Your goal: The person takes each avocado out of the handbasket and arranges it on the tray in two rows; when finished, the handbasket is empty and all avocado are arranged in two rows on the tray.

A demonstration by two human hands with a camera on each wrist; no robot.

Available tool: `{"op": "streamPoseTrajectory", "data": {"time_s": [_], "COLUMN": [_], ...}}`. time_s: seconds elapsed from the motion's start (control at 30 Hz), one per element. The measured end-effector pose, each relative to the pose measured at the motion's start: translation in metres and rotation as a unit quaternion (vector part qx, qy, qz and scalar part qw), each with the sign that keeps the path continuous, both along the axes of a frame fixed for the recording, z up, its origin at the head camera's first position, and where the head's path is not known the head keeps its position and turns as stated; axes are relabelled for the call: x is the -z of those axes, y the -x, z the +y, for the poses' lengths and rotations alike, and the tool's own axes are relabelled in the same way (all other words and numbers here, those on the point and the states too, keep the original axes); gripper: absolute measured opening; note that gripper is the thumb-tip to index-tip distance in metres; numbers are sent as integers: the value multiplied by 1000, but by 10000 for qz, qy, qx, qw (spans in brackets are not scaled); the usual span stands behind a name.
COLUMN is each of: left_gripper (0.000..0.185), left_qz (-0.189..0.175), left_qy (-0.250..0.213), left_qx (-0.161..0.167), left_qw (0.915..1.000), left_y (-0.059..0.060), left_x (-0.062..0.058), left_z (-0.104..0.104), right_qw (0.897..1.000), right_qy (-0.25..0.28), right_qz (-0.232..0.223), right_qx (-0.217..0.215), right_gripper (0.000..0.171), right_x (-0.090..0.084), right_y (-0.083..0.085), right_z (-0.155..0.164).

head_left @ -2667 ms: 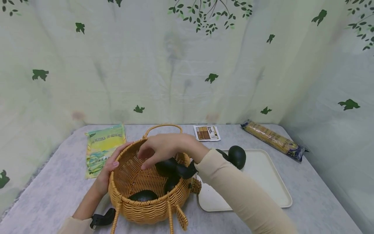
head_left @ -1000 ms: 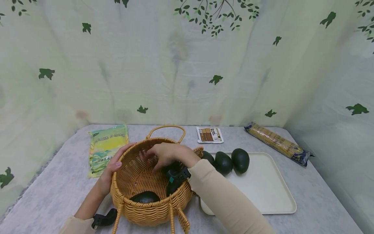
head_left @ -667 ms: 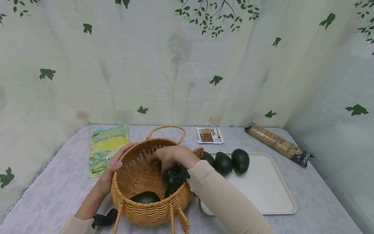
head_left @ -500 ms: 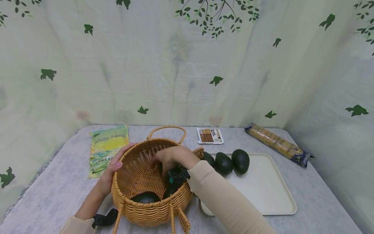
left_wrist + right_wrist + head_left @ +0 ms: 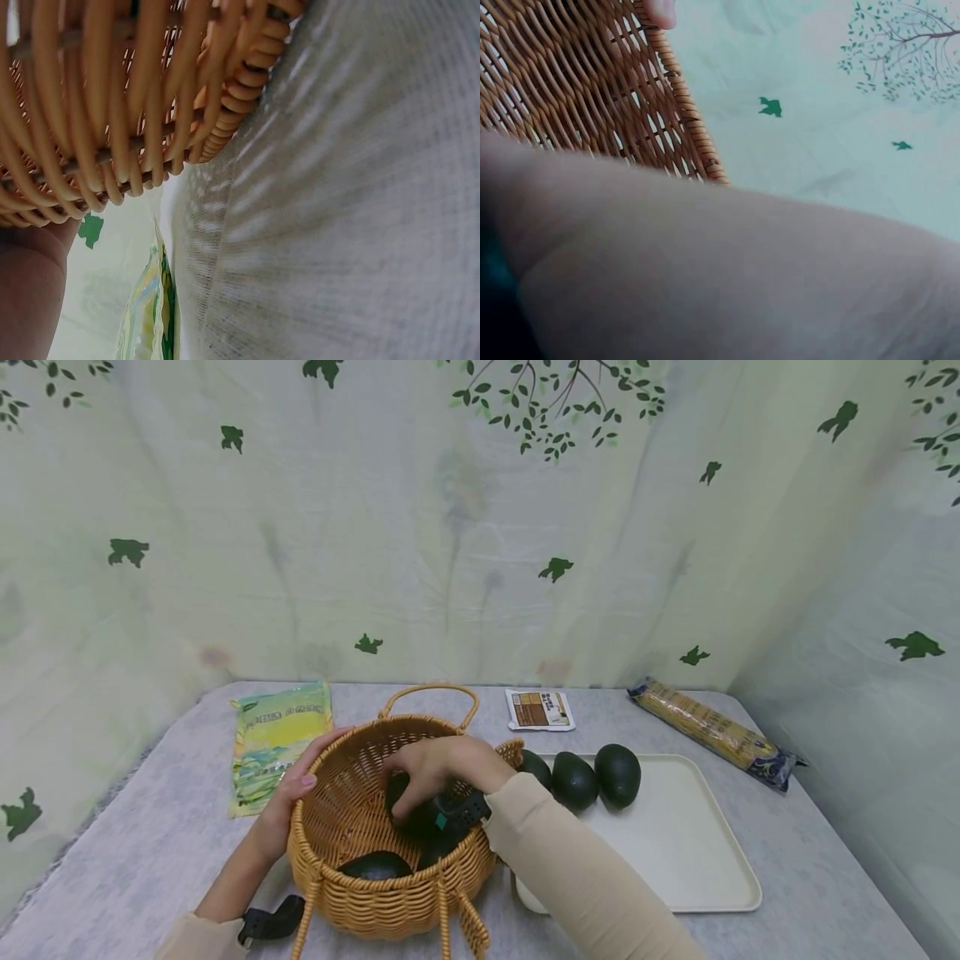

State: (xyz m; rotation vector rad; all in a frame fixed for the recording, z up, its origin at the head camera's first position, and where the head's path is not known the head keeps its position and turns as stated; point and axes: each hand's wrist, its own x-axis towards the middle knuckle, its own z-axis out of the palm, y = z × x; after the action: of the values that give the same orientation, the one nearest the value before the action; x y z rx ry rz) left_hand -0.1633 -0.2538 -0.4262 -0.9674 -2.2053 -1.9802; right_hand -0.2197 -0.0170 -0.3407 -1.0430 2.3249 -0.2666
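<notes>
Nearest camera, basket (image 5: 390, 868) on table (image 5: 150, 852), 1 avocado (image 5: 373, 865) lying at its front. Left hand (image 5: 288, 793) curled over left rim. Right hand (image 5: 438, 768) inside, fingers clamped on second avocado (image 5: 408, 806). Beyond right: tray (image 5: 675, 852) with 3 avocados (image 5: 573, 779). Far: green bag (image 5: 273, 739), sachet (image 5: 540, 708), noodles (image 5: 708, 731).

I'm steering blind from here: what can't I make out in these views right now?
- Right hand, head view: fingertips hidden behind the avocado it grips inside the basket.
- Right wrist view: the palm fills the frame, grip unseen.
- Left wrist view: only basket weave and table; left hand fingers cut off.
- Small packet, head view: print too small to read.
</notes>
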Motion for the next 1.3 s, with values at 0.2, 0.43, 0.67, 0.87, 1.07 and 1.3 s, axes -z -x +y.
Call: {"op": "streamPoseTrajectory", "data": {"time_s": [0.2, 0.43, 0.67, 0.87, 1.07, 1.3], "left_gripper": [62, 63, 64, 64, 64, 63], "left_qz": [25, -28, -74, 3, -52, -70], "left_qy": [-12, -27, 75, 54, -13, 40], "left_qx": [44, 85, -111, -30, -9, -76], "left_qw": [10000, 10000, 9999, 10000, 10000, 9999], "left_y": [0, 2, 3, 0, 0, 1], "left_x": [0, 1, 3, -1, -1, 1], "left_z": [-1, -1, -2, 0, 0, -1], "right_qw": [9998, 9988, 9986, 9999, 9992, 9982], "right_qy": [190, 146, 365, 145, 13, -144], "right_qz": [38, 63, 279, -54, -397, -584], "right_qx": [-42, -459, -244, -59, -83, -34], "right_gripper": [57, 60, 53, 73, 87, 92], "right_x": [1, 0, 1, 4, 6, 6], "right_y": [2, 4, 2, 2, 3, 2], "right_z": [-1, -1, -1, -1, -1, 0]}}
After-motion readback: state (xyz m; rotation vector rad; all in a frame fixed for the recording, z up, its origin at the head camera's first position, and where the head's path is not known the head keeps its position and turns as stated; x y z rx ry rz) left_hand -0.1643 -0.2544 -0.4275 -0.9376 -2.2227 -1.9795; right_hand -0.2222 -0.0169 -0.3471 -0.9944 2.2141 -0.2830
